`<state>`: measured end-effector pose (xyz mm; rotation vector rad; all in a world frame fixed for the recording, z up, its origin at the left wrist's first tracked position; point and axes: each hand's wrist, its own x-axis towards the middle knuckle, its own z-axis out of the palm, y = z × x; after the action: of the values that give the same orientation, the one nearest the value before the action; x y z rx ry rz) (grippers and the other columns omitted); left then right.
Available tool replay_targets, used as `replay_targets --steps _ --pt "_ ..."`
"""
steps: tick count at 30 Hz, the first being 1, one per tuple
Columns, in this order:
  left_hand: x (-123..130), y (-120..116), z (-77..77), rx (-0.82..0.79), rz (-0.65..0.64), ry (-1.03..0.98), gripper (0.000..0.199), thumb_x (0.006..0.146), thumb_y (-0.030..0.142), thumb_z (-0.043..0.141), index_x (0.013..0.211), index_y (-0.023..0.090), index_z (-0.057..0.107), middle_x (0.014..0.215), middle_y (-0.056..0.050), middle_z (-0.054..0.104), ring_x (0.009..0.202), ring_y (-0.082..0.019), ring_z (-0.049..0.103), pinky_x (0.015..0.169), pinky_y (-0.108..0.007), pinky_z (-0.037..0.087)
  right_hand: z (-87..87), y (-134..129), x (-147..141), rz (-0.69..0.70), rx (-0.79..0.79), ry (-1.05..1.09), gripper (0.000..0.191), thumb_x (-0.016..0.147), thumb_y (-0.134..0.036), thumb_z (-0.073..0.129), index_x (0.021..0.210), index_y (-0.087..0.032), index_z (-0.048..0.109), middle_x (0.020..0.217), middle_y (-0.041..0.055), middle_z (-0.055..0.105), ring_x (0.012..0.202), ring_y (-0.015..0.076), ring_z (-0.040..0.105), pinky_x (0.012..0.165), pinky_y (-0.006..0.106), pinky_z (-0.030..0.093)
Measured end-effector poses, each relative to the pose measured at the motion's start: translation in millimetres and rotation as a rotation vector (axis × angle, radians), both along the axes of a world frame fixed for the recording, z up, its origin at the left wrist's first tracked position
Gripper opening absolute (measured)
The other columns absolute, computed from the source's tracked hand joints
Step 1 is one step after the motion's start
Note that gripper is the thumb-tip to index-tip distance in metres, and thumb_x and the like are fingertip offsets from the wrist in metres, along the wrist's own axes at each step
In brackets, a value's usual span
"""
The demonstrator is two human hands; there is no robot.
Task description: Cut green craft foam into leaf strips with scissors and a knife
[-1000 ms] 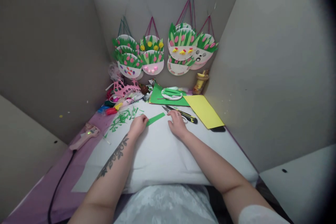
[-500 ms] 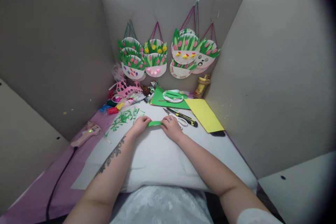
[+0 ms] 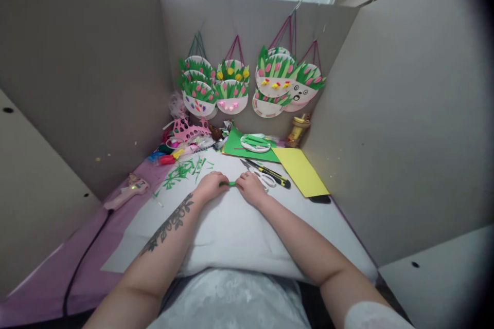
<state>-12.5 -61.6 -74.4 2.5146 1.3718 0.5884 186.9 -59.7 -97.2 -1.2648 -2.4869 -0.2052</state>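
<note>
Between my two hands is a green paper strip (image 3: 232, 183), of which only a short narrow piece shows. My left hand (image 3: 212, 185) is closed on its left end, the fingers curled over it. On the right end, my right hand (image 3: 250, 186) pinches it. Both hands rest low over the white paper sheet (image 3: 216, 236). Just beyond my right hand lie white-handled scissors (image 3: 267, 180) and a black and yellow utility knife (image 3: 276, 174). Loose green paper scraps (image 3: 181, 172) are scattered to the left of my left hand.
A pink glue gun (image 3: 129, 195) with a black cord lies at the left. Green sheets (image 3: 233, 145) carry a plate of green strips (image 3: 255, 136); yellow paper (image 3: 303, 172) is on the right. Decorated paper-plate baskets (image 3: 231, 105) hang on the back panel, above a pile of craft supplies (image 3: 189, 131).
My left hand has shifted right, toward my right hand, and turned over the strip. Less of the green strip shows between them now. The view has tilted slightly.
</note>
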Motion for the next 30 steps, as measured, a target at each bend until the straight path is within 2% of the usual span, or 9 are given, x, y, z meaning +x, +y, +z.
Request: replay_targets --steps 4,14,20,25,30 --pt "3.1 -1.3 0.3 -0.009 0.038 0.044 0.019 0.078 0.021 0.053 0.084 0.021 0.071 0.085 -0.005 0.067 0.082 -0.017 0.06 0.077 -0.025 0.043 0.6 1.1 -1.4 -0.009 -0.068 0.036 0.012 0.088 -0.021 0.052 0.09 -0.02 0.064 0.088 0.0054 0.062 0.091 0.0189 0.049 0.08 0.03 0.033" --pt "3.2 -1.5 0.8 0.001 0.197 0.121 0.023 0.081 0.021 0.047 0.084 0.018 0.07 0.085 -0.008 0.066 0.084 -0.02 0.058 0.077 -0.028 0.042 2.4 11.2 -11.9 -0.099 -0.166 0.107 0.015 0.086 -0.017 0.05 0.087 -0.019 0.064 0.09 0.0061 0.062 0.09 0.0197 0.05 0.077 0.028 0.034" --pt "-2.0 -0.9 0.9 -0.022 0.221 0.129 0.021 0.08 0.022 0.049 0.084 0.019 0.07 0.086 -0.008 0.067 0.086 -0.02 0.058 0.078 -0.027 0.042 0.4 14.7 -8.8 -0.045 -0.24 0.124 0.012 0.085 -0.018 0.053 0.088 -0.019 0.065 0.088 0.004 0.062 0.088 0.0165 0.053 0.077 0.025 0.035" --pt "5.5 0.0 -2.0 -0.034 0.21 0.122 0.023 0.082 0.027 0.048 0.088 0.02 0.069 0.09 -0.008 0.068 0.087 -0.02 0.059 0.079 -0.027 0.042 0.1 15.5 -8.4 -0.07 -0.247 0.131 0.015 0.087 -0.021 0.051 0.089 -0.018 0.065 0.091 0.0046 0.062 0.09 0.0166 0.053 0.079 0.025 0.036" --pt "11.8 3.5 -6.4 -0.053 0.294 0.138 0.028 0.083 0.027 0.044 0.087 0.018 0.07 0.09 -0.01 0.068 0.088 -0.022 0.06 0.08 -0.029 0.042 0.5 17.5 -10.2 -0.145 -0.244 0.111 0.02 0.089 -0.021 0.047 0.09 -0.017 0.066 0.092 0.0075 0.062 0.09 0.0189 0.052 0.08 0.028 0.036"
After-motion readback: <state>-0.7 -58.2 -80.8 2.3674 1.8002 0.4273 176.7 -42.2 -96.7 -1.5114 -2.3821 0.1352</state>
